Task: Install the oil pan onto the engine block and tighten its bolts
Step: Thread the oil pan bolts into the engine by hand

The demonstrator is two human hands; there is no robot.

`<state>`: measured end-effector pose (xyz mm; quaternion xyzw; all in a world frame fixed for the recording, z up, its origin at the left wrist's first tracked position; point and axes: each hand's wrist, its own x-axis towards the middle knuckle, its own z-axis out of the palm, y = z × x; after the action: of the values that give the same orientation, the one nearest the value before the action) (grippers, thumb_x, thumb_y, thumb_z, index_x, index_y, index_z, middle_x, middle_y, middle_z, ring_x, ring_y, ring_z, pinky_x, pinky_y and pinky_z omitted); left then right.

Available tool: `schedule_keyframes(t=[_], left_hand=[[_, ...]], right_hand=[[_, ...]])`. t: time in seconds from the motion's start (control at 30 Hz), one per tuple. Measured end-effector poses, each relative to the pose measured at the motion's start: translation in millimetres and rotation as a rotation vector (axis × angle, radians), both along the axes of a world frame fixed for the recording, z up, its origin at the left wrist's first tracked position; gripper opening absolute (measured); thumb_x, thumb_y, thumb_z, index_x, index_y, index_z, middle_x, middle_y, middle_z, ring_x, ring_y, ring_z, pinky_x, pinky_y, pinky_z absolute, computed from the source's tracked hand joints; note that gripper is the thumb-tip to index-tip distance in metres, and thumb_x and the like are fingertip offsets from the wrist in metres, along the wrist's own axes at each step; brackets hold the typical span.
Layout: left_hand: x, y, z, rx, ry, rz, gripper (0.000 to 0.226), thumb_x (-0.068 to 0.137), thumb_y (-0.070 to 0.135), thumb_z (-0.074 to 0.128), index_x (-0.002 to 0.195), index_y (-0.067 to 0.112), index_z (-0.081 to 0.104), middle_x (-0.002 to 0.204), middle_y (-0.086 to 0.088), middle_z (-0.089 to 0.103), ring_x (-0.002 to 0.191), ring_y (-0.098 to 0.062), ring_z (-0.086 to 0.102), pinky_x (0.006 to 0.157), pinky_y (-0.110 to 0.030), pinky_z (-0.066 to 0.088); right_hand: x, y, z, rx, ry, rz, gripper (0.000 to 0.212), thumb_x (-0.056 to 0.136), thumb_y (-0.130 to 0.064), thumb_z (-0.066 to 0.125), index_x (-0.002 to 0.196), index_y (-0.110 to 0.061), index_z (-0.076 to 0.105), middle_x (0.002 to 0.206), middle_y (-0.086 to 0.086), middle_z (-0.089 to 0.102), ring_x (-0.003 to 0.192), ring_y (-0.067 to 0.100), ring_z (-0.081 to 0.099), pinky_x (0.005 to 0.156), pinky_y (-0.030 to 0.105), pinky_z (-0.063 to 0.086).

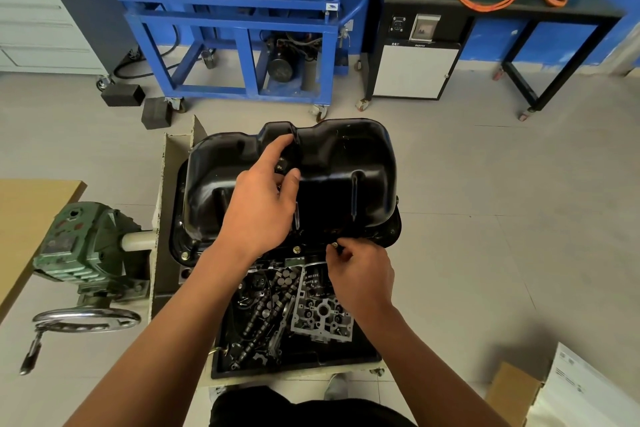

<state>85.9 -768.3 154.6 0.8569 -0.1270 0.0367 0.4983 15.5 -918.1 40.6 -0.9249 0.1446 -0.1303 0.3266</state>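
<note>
The black oil pan [343, 163] lies on top of the engine block [173, 274], which hangs on a stand. My left hand [263, 201] rests on the pan's middle, with small dark bolts [280, 163] held loosely between its thumb and fingers. My right hand [360, 274] pinches a brass-coloured bolt [334, 245] at the pan's near flange. Two more bolts sit in that flange, one at the centre [296, 249] and one at the left corner [184, 256].
Below the block, a black tray [346, 357] holds camshafts and a grey valve body [322, 317]. The green gearbox [83, 246] with its handwheel [86, 319] stands at the left. A blue lift cart [242, 35] is behind, and cardboard boxes [512, 392] lie at the lower right.
</note>
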Motion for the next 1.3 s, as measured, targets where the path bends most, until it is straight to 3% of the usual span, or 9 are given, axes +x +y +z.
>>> schedule_keyframes(t=[0.07,0.2,0.3,0.47,0.63,0.73,0.87,1.17,1.3], left_hand=[[0.2,0.9,-1.3,0.004,-0.010,-0.003,0.048,0.104,0.019,0.051,0.149,0.031,0.039,0.063,-0.011,0.065,0.048,-0.023,0.052,0.045,-0.027,0.043],[1.2,1.2,-3.4,0.008,-0.031,-0.005,0.048,0.105,0.019,0.050,0.150,0.030,0.039,0.056,-0.005,0.059,0.041,-0.009,0.042,0.043,-0.019,0.035],[1.5,1.3,-3.7,0.010,-0.032,-0.007,0.048,0.105,0.019,0.049,0.150,0.030,0.039,0.055,-0.003,0.058,0.040,-0.008,0.041,0.043,-0.019,0.034],[1.1,1.0,-4.1,0.018,-0.038,-0.010,0.047,0.105,0.019,0.048,0.150,0.030,0.039,0.054,-0.003,0.055,0.041,-0.009,0.039,0.043,-0.020,0.033],[0.5,0.8,-4.2,0.025,-0.033,-0.002,0.048,0.105,0.019,0.048,0.151,0.030,0.038,0.055,-0.005,0.054,0.043,-0.010,0.039,0.045,-0.023,0.035],[0.8,1.8,-4.2,0.008,-0.020,-0.004,0.048,0.105,0.019,0.048,0.151,0.031,0.038,0.057,-0.007,0.055,0.043,-0.012,0.040,0.045,-0.026,0.035],[0.1,1.4,-3.1,0.014,-0.025,-0.007,0.048,0.105,0.019,0.048,0.151,0.030,0.038,0.056,-0.007,0.054,0.043,-0.012,0.039,0.044,-0.024,0.034],[0.7,1.4,-3.2,0.014,-0.022,-0.009,0.048,0.105,0.019,0.048,0.151,0.031,0.038,0.057,-0.009,0.056,0.045,-0.013,0.041,0.043,-0.025,0.036],[0.7,0.8,-3.4,0.009,-0.022,-0.012,0.048,0.105,0.020,0.048,0.150,0.032,0.038,0.057,-0.008,0.057,0.044,-0.013,0.042,0.043,-0.028,0.036]], right_hand=[[1.4,1.8,-0.3,-0.025,0.024,-0.022,0.030,0.087,-0.033,0.066,0.063,-0.020,0.056,0.052,-0.010,0.054,0.044,0.003,0.046,0.043,0.016,0.026],[3.6,-0.2,0.0,-0.014,0.033,-0.033,0.034,0.089,-0.040,0.068,0.064,-0.018,0.061,0.053,-0.009,0.057,0.048,0.008,0.050,0.047,0.020,0.038],[2.8,-2.6,0.9,-0.001,0.025,-0.022,0.036,0.088,-0.046,0.069,0.065,-0.018,0.063,0.054,-0.008,0.058,0.049,0.009,0.053,0.048,0.022,0.039],[-1.3,-0.1,0.8,0.047,-0.009,0.018,0.034,0.086,-0.049,0.068,0.066,-0.021,0.063,0.050,-0.011,0.054,0.045,0.004,0.052,0.043,0.016,0.029],[-2.2,2.6,-4.2,0.056,0.036,0.000,0.024,0.092,-0.032,0.064,0.072,-0.018,0.063,0.053,-0.008,0.057,0.046,0.006,0.052,0.045,0.021,0.039],[0.0,0.7,-2.8,0.042,0.060,-0.019,0.026,0.092,-0.036,0.066,0.072,-0.019,0.067,0.052,-0.009,0.058,0.046,0.005,0.052,0.045,0.019,0.035],[1.3,-1.7,0.6,0.016,0.072,-0.015,0.034,0.090,-0.047,0.065,0.070,-0.021,0.065,0.053,-0.010,0.059,0.048,0.006,0.054,0.048,0.022,0.041],[0.3,5.1,-5.1,0.015,0.054,-0.036,0.021,0.092,-0.034,0.062,0.074,-0.023,0.061,0.056,-0.011,0.059,0.049,0.003,0.051,0.046,0.016,0.028],[1.4,2.9,-2.8,0.013,0.045,-0.050,0.029,0.092,-0.043,0.064,0.071,-0.025,0.054,0.056,-0.010,0.056,0.049,0.006,0.047,0.046,0.018,0.025]])
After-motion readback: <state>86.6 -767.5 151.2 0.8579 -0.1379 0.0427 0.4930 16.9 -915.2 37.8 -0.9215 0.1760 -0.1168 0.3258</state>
